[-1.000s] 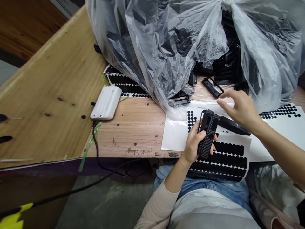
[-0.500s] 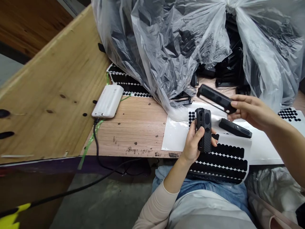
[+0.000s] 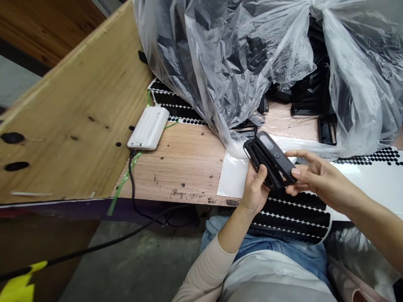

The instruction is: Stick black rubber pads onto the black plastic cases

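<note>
My left hand point(image 3: 255, 191) is wrapped round a black plastic casing point(image 3: 260, 161) with a carbon-fibre-like texture, thumb on its near side. A second black casing point(image 3: 274, 154), with an oval and a round mark on its face, lies slanted against the first. The fingers of my right hand point(image 3: 315, 176) pinch its lower right end. Where the two casings meet is partly hidden by my fingers. Below them, a sheet of black round stickers point(image 3: 296, 214) hangs over the table edge onto my lap.
A large clear plastic bag point(image 3: 217, 63) with many black casings point(image 3: 311, 90) spreads across the back. A white power bank point(image 3: 148, 128) with a black cable point(image 3: 133, 193) sits at left beside a wooden panel point(image 3: 72, 113). White sticker sheets point(image 3: 371, 184) lie at right.
My right hand has moved left and down, bringing its casing against the one in my left hand. The left casing has tilted. The casing that lay on the white sheet is out of sight.
</note>
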Action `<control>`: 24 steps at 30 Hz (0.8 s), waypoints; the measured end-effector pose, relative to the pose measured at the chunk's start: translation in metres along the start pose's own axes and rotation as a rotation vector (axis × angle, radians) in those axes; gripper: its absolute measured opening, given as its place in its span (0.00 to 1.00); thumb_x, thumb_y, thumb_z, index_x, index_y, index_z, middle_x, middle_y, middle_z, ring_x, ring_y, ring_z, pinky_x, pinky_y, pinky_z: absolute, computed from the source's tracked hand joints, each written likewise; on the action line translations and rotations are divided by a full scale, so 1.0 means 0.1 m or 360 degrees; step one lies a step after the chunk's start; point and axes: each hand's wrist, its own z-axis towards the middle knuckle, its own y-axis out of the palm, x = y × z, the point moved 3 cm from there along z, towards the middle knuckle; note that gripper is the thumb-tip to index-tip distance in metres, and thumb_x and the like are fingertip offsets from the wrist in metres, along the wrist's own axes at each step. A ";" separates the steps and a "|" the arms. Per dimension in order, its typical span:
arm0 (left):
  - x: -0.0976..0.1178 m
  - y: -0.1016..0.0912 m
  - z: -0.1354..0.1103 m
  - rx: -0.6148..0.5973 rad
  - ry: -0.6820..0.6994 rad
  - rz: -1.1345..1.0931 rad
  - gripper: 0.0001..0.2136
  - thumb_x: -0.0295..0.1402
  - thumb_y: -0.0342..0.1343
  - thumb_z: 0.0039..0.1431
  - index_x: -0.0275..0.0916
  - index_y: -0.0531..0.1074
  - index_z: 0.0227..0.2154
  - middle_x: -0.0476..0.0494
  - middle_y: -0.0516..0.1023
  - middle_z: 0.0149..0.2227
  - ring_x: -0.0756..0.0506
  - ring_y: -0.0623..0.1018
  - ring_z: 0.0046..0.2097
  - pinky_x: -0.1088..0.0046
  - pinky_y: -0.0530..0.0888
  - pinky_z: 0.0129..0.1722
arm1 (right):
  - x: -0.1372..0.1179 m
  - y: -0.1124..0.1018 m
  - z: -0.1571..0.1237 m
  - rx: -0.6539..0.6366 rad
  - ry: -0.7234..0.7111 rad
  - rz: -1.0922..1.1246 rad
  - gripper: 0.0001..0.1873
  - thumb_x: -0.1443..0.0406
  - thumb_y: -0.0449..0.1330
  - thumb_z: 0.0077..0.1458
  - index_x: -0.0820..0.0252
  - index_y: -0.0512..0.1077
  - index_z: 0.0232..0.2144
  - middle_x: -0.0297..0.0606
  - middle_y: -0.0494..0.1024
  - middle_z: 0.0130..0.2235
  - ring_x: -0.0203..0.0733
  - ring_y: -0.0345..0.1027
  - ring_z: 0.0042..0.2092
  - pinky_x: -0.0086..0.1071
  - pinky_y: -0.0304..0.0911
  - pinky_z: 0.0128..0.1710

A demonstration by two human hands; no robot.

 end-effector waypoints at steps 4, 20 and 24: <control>0.02 0.01 -0.01 -0.0065 -0.0019 -0.0016 0.39 0.56 0.76 0.54 0.45 0.65 0.61 0.40 0.84 0.51 0.36 0.85 0.55 0.62 0.82 0.49 | 0.17 0.08 -0.11 0.0085 -0.0070 -0.0085 0.29 0.50 0.76 0.58 0.51 0.71 0.54 0.33 0.83 0.35 0.42 0.82 0.32 0.32 0.75 0.30; 0.00 0.04 -0.14 -0.0705 -0.0211 0.0465 0.38 0.41 0.79 0.50 0.43 0.69 0.62 0.40 0.84 0.49 0.36 0.87 0.45 0.57 0.84 0.47 | -0.23 -0.43 0.47 0.0438 -0.0734 -0.1031 0.19 0.46 0.66 0.66 0.54 0.83 0.36 0.39 0.84 0.35 0.47 0.78 0.35 0.40 0.74 0.35; 0.01 0.08 -0.17 -0.0860 -0.0165 0.0844 0.37 0.41 0.79 0.48 0.42 0.74 0.61 0.39 0.83 0.52 0.32 0.83 0.55 0.50 0.78 0.61 | -0.12 -0.24 0.97 -0.0078 -0.0844 -0.1914 0.10 0.59 0.64 0.66 0.56 0.85 0.39 0.43 0.87 0.43 0.48 0.81 0.42 0.38 0.72 0.39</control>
